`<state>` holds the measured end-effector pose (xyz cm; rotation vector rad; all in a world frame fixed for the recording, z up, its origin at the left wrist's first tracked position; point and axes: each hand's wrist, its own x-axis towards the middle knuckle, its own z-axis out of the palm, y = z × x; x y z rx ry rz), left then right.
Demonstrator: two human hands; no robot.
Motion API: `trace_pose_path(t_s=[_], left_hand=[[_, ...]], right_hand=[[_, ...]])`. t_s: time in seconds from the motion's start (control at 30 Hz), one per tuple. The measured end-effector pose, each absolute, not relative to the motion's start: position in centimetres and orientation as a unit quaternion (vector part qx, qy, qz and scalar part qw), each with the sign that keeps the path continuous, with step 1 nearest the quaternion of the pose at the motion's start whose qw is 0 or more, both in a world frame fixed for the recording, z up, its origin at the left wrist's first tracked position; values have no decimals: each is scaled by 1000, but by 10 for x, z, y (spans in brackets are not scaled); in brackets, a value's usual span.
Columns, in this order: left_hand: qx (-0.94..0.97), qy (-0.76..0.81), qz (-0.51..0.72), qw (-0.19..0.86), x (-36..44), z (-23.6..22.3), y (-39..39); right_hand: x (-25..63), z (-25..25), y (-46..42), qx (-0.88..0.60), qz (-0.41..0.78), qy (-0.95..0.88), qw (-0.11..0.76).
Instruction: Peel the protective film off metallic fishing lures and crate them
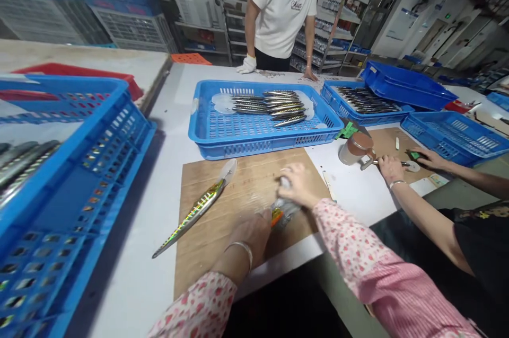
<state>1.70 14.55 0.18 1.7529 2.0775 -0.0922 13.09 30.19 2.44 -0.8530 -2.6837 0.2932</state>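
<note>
A long silver-and-gold fishing lure point(194, 213) with a clear round lip lies slantwise on a brown cardboard sheet point(242, 189), to the left of both hands. My left hand point(254, 234) is low over the cardboard, blurred, its fingers curled beside an orange object point(277, 216) whose kind I cannot make out. Just beyond it, my right hand point(296, 181) is closed with bent fingers around something greyish, also smeared by motion. Between and below the hands lies a crumpled, greyish, see-through bundle point(289, 210), partly hidden.
Behind the cardboard, a blue basket point(262, 142) holds several lures. A tall blue basket point(99, 168) flanks me at left. At right stand a brown-and-clear mug point(352, 152) and a co-worker's hands point(392, 168). Another person point(282, 9) leans on the far table edge.
</note>
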Motion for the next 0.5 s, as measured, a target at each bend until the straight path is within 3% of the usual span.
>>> trace_pose_path(t_s=[0.13,0.33,0.5], left_hand=[[625,750,-33,213,19,5,143],[620,755,-8,213,19,5,140],[598,777,40,190,21,-11,141]], right_hand=[[117,21,296,-255,128,-947,145],[138,23,313,-333,117,-920,170],[107,16,280,-271,111,-939,180]])
